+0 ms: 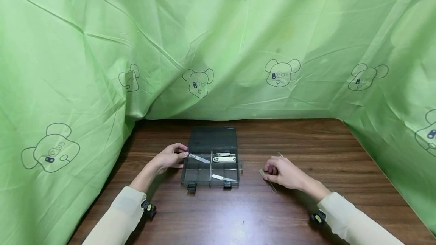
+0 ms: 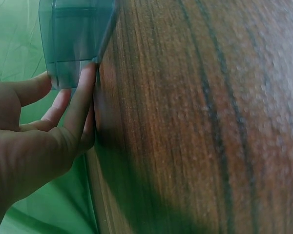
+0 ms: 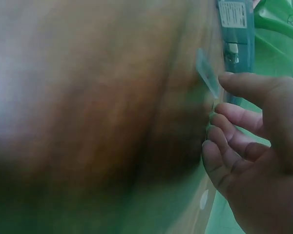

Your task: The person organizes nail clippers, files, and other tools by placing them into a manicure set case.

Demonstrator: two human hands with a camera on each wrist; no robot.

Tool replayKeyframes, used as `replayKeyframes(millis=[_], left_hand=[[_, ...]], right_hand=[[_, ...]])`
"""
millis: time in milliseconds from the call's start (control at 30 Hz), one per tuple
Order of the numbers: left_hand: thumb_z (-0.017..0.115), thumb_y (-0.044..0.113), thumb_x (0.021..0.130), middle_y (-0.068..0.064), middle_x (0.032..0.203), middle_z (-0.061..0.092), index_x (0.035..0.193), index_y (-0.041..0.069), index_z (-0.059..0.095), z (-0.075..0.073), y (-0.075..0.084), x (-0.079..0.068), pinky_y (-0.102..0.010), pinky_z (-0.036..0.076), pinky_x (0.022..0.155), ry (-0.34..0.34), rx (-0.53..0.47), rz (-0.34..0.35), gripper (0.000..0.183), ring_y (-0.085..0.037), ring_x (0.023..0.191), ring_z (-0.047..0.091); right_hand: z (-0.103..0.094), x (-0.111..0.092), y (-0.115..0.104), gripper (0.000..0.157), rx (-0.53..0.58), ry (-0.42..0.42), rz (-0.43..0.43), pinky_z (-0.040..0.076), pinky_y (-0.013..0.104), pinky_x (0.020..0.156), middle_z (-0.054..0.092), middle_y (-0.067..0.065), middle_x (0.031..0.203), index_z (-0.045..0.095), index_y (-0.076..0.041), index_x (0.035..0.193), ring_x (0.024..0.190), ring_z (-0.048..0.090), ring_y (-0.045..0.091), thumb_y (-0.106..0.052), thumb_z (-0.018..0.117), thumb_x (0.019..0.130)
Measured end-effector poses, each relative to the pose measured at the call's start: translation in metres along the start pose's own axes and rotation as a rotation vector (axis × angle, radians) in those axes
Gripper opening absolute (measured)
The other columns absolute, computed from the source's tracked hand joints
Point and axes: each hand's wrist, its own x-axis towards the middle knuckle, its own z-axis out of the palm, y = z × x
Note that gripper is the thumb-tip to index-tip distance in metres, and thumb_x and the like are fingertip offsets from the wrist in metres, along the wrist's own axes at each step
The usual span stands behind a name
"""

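Note:
My left hand (image 1: 170,157) holds the left side of a dark see-through compartment box (image 1: 187,177), thumb at the rim and fingers against the side wall. The box lies with its lid folded back. Inside are a nail file (image 1: 199,158), a larger nail clipper (image 1: 225,159), a smaller clipper (image 1: 223,154) and a white-handled slim tool (image 1: 223,177). To the right of the box, my right hand (image 1: 284,171) pinches a thin clear plastic strip (image 3: 206,73) low over the table. Behind that hand, the tip of another clear piece (image 1: 280,154) shows; the rest is hidden.
The box stands on a dark wood-grain table (image 1: 306,135). Two latches (image 1: 192,187) stick out at its front edge, and a divider (image 1: 211,167) splits its inside. Green cloth (image 1: 238,48) with bear drawings hangs around the back and sides.

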Motion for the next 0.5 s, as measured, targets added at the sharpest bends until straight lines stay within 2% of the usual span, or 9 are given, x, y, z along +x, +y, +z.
replayKeyframes(millis=[167,333,500], left_hand=[[0.061,0.009,0.108,-0.019,0.124,0.053,0.135,-0.008,0.05,0.0,0.0,-0.002,-0.039,0.064,0.08,0.002,0.001,0.0,0.034,-0.024,0.102,0.06],[0.061,0.008,0.108,-0.018,0.122,0.054,0.135,-0.009,0.05,0.0,0.001,-0.004,-0.038,0.064,0.08,0.01,0.002,-0.006,0.033,-0.023,0.1,0.06],[0.062,0.009,0.108,-0.018,0.124,0.053,0.136,-0.008,0.051,0.001,0.002,-0.003,-0.038,0.064,0.081,0.009,-0.004,-0.01,0.034,-0.024,0.104,0.059]], right_hand=[[0.004,-0.013,-0.006,0.022,-0.005,-0.011,0.029,0.049,0.023,0.064,0.058,-0.002,0.085,0.068,-0.012,0.094,0.075,0.057,0.012,-0.009,0.088,0.085],[0.006,-0.016,-0.012,0.022,-0.007,-0.006,0.06,0.048,0.022,0.063,0.056,-0.003,0.085,0.067,-0.013,0.092,0.075,0.054,0.01,0.003,0.079,0.083],[0.005,-0.017,-0.013,0.025,0.002,0.012,0.099,0.048,0.023,0.062,0.056,-0.004,0.083,0.065,-0.013,0.09,0.073,0.054,0.008,0.006,0.078,0.082]])
